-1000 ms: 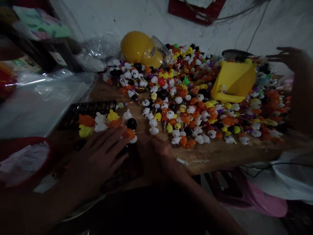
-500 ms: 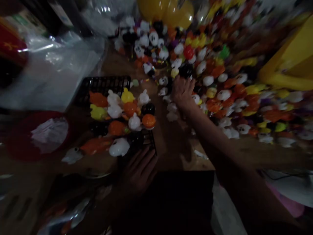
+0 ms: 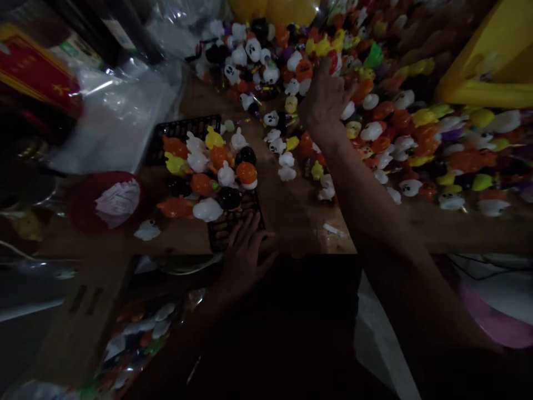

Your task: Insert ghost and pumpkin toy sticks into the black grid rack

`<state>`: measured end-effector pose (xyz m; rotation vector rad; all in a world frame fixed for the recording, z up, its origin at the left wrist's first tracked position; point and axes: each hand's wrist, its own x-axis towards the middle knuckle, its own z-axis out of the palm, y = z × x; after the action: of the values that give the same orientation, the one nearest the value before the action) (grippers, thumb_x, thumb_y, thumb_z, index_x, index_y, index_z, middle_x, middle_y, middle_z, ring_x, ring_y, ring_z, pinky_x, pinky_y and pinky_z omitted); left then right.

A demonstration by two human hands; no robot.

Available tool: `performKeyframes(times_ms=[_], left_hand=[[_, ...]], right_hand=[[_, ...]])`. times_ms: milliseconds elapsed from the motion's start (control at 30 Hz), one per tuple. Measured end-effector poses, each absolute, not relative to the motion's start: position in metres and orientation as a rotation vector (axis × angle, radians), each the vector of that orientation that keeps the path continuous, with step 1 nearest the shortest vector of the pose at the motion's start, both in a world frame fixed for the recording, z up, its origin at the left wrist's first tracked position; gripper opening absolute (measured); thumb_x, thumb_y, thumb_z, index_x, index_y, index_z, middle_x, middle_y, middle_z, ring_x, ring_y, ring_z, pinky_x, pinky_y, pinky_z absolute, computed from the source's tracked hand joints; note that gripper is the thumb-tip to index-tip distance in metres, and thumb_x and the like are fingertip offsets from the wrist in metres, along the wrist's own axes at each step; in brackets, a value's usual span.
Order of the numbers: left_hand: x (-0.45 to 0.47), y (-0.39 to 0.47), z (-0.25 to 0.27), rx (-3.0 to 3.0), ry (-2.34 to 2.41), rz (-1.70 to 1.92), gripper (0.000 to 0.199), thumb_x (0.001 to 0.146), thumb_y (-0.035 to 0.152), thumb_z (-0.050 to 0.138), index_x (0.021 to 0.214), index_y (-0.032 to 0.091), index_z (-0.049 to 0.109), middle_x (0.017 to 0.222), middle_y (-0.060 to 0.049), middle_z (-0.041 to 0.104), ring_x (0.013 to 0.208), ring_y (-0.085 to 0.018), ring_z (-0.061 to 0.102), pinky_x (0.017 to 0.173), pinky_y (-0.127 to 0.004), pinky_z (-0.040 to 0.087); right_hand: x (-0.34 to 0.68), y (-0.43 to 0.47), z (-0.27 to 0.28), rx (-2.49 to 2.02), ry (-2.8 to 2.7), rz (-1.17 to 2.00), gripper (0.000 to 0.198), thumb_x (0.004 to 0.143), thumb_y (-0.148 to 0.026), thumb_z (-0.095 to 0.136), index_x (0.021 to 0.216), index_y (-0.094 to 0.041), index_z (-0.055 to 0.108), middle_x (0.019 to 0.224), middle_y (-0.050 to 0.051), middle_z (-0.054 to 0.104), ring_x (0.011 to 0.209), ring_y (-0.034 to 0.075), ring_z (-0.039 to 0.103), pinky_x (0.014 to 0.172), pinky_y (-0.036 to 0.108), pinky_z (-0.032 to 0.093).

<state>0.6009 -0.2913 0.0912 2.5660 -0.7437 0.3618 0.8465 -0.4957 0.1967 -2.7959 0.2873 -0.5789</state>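
My left hand (image 3: 245, 250) lies with its fingers spread at the near edge of a black plastic basket (image 3: 217, 236), holding nothing. On that basket sits a cluster of small glossy toy figures: a white figure (image 3: 207, 210), a black one (image 3: 229, 198), an orange-and-white one (image 3: 247, 175) and several more. My right hand (image 3: 326, 105) reaches over the big pile of toys, index finger stretched forward beside a red toy (image 3: 333, 62). Its fingers look apart, though some fingertips are hidden behind the hand. White and orange ghost and pumpkin figures surround it.
A red bowl (image 3: 83, 208) holding white paper slips stands at left, with a lone white ghost figure (image 3: 147, 229) near it. Clear plastic bags (image 3: 120, 111) lie behind. A yellow container (image 3: 478, 83) stands at the right. The wooden table's front edge (image 3: 308, 244) runs before me.
My right hand has moved farther into the pile, towards the red toy. My left hand stays by the basket with its fingers more spread. The view has shifted, so the table sits higher.
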Motion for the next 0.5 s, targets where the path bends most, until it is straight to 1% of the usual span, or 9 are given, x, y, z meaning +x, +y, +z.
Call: performKeyframes(times_ms=[67, 100, 133, 167, 233, 300, 367, 433, 500], left_hand=[[0.6, -0.299, 0.09, 2.568, -0.713, 0.394, 0.029, 0.093, 0.036, 0.062, 0.112, 0.014, 0.06, 0.147, -0.023, 0.055, 0.141, -0.036, 0.051, 0.114, -0.056, 0.043], [0.598, -0.304, 0.089, 2.567, -0.706, 0.403, 0.027, 0.093, 0.034, 0.062, 0.112, 0.014, 0.06, 0.146, -0.023, 0.056, 0.14, -0.037, 0.052, 0.114, -0.056, 0.043], [0.597, -0.308, 0.089, 2.564, -0.701, 0.405, 0.027, 0.092, 0.032, 0.062, 0.112, 0.014, 0.06, 0.146, -0.023, 0.057, 0.14, -0.037, 0.052, 0.113, -0.056, 0.044], [0.595, -0.312, 0.089, 2.56, -0.699, 0.41, 0.027, 0.092, 0.031, 0.062, 0.112, 0.014, 0.06, 0.145, -0.023, 0.057, 0.14, -0.037, 0.052, 0.112, -0.056, 0.045], [0.593, -0.318, 0.089, 2.555, -0.693, 0.421, 0.027, 0.092, 0.03, 0.062, 0.114, 0.014, 0.061, 0.146, -0.023, 0.057, 0.14, -0.037, 0.052, 0.112, -0.057, 0.046], [0.592, -0.323, 0.089, 2.55, -0.674, 0.433, 0.028, 0.092, 0.03, 0.063, 0.115, 0.014, 0.062, 0.145, -0.022, 0.058, 0.138, -0.037, 0.053, 0.111, -0.057, 0.047], [0.593, -0.326, 0.089, 2.552, -0.665, 0.439, 0.028, 0.092, 0.029, 0.062, 0.116, 0.014, 0.062, 0.144, -0.022, 0.059, 0.136, -0.037, 0.055, 0.109, -0.058, 0.048], [0.595, -0.328, 0.089, 2.567, -0.666, 0.425, 0.027, 0.091, 0.028, 0.062, 0.114, 0.014, 0.063, 0.143, -0.022, 0.06, 0.135, -0.038, 0.057, 0.108, -0.059, 0.05], [0.596, -0.328, 0.091, 2.581, -0.673, 0.412, 0.026, 0.091, 0.027, 0.062, 0.113, 0.013, 0.064, 0.141, -0.023, 0.06, 0.133, -0.039, 0.058, 0.107, -0.06, 0.051]], right_hand=[[0.817, -0.504, 0.207, -2.779, 0.264, -0.585, 0.041, 0.099, -0.015, 0.045, 0.14, -0.007, 0.048, 0.112, 0.017, 0.072, 0.112, 0.033, 0.065, 0.113, 0.064, 0.032], [0.796, -0.509, 0.206, -2.785, 0.212, -0.548, 0.041, 0.094, -0.014, 0.054, 0.135, -0.01, 0.052, 0.109, 0.016, 0.073, 0.105, 0.033, 0.066, 0.108, 0.063, 0.039], [0.773, -0.514, 0.202, -2.805, 0.166, -0.504, 0.035, 0.092, -0.014, 0.057, 0.126, -0.012, 0.058, 0.105, 0.015, 0.074, 0.102, 0.033, 0.067, 0.106, 0.062, 0.041], [0.747, -0.519, 0.194, -2.795, 0.14, -0.485, 0.026, 0.093, -0.019, 0.058, 0.118, -0.013, 0.063, 0.104, 0.015, 0.074, 0.1, 0.033, 0.067, 0.103, 0.059, 0.045], [0.697, -0.528, 0.172, -2.688, 0.074, -0.431, 0.015, 0.092, -0.024, 0.06, 0.101, -0.016, 0.068, 0.1, 0.014, 0.075, 0.095, 0.03, 0.069, 0.093, 0.05, 0.051], [0.656, -0.534, 0.149, -2.511, -0.039, -0.352, 0.015, 0.093, -0.026, 0.06, 0.098, -0.019, 0.071, 0.096, 0.011, 0.076, 0.089, 0.025, 0.07, 0.083, 0.04, 0.054], [0.633, -0.533, 0.133, -2.367, -0.124, -0.304, 0.015, 0.093, -0.026, 0.06, 0.098, -0.02, 0.073, 0.093, 0.008, 0.075, 0.084, 0.022, 0.07, 0.076, 0.034, 0.054], [0.628, -0.528, 0.126, -2.282, -0.188, -0.296, 0.014, 0.092, -0.025, 0.062, 0.097, -0.02, 0.075, 0.09, 0.007, 0.074, 0.081, 0.02, 0.069, 0.073, 0.031, 0.053], [0.636, -0.523, 0.126, -2.221, -0.247, -0.308, 0.014, 0.092, -0.025, 0.063, 0.096, -0.021, 0.075, 0.091, 0.006, 0.074, 0.083, 0.019, 0.069, 0.075, 0.031, 0.053]])
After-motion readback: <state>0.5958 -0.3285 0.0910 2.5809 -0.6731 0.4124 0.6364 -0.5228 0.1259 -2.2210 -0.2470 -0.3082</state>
